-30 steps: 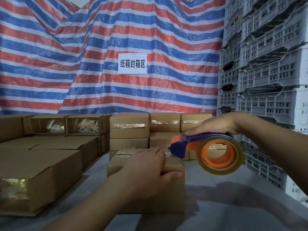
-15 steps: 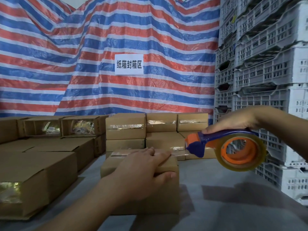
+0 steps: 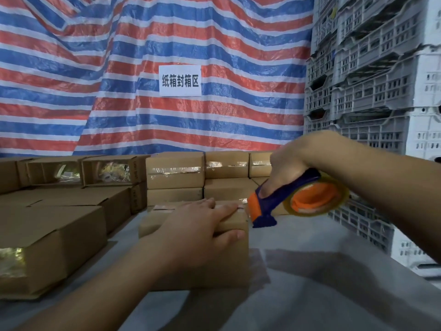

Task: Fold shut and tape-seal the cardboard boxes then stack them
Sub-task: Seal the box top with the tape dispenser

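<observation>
Since the earlier frames, the right hand (image 3: 290, 164) has swung the tape dispenser (image 3: 294, 199) from a level carry out to the right down and inward, so that its orange-and-blue cutter end now sits tilted at the right end of the box top. Head view: the cardboard box (image 3: 229, 261) being sealed stands near the middle of the grey tabletop (image 3: 334, 295), flaps folded shut, with a strip of clear tape visible along its top seam. The left hand (image 3: 202, 231) lies flat on the lid, fingers straight along the seam and thumb over the near edge; it presses rather than grips, probably to hold the flaps closed and stop the box sliding under the pull of the tape. The right hand is wrapped firmly around the blue handle, the roll trailing behind to the right; this angle suits carrying the strip over the edge or cutting it, though which cannot be told. Sealed boxes (image 3: 175, 173) are stacked in rows along the far edge of the tabletop, and open boxes (image 3: 108, 170) with contents showing wait toward the far left. Further boxes (image 3: 50, 247) occupy the left edge. Grey plastic crates (image 3: 372, 96) are piled to the right, before a striped tarpaulin (image 3: 95, 80).
</observation>
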A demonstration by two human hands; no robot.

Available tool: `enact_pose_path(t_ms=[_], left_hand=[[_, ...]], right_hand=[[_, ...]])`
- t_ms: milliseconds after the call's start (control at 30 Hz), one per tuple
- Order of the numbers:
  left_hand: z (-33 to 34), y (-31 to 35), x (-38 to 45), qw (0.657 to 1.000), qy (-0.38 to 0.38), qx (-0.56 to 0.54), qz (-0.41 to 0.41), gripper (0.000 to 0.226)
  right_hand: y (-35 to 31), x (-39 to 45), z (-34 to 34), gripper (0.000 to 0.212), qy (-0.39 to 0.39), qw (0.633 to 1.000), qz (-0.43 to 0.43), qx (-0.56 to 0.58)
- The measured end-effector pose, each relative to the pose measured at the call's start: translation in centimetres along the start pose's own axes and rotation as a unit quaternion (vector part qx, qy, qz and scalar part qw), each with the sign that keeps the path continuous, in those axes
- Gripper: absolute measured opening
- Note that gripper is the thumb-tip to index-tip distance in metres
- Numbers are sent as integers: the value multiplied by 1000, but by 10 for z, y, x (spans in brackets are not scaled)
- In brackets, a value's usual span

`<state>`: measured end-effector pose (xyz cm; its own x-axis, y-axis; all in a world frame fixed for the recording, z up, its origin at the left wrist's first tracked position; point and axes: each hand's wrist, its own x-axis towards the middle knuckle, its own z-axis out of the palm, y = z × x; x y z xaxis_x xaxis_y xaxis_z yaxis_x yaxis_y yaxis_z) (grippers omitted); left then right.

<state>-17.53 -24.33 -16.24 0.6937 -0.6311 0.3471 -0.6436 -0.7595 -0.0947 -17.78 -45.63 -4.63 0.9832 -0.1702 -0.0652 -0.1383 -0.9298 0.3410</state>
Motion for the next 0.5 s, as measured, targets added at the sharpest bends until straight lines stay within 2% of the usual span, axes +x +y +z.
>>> enact_pose_path(t_ms=[67,100,133,200,333,500], left_hand=[[-1,0,-2,1000,1,2,-3,65],[-1,1,-3,1000,1,7,-4,65],[-1,1,-3,1000,2,15,-4,65],[-1,2,-4,1000,6,23,-6,65],[-1,2,-2,1000,4,19,-1,64],[-2,4,-1,1000,0,22,0,63]], right_hand=[[-7,0,15,48,11,987,22,-156],[-3,4,31,49,18,979,28,-200],[5,6,47,52,29,980,40,-190],[26,9,72,60,108,984,53,-132],[43,16,111,63,243,965,91,-39],[23,14,147,66,306,939,144,64]])
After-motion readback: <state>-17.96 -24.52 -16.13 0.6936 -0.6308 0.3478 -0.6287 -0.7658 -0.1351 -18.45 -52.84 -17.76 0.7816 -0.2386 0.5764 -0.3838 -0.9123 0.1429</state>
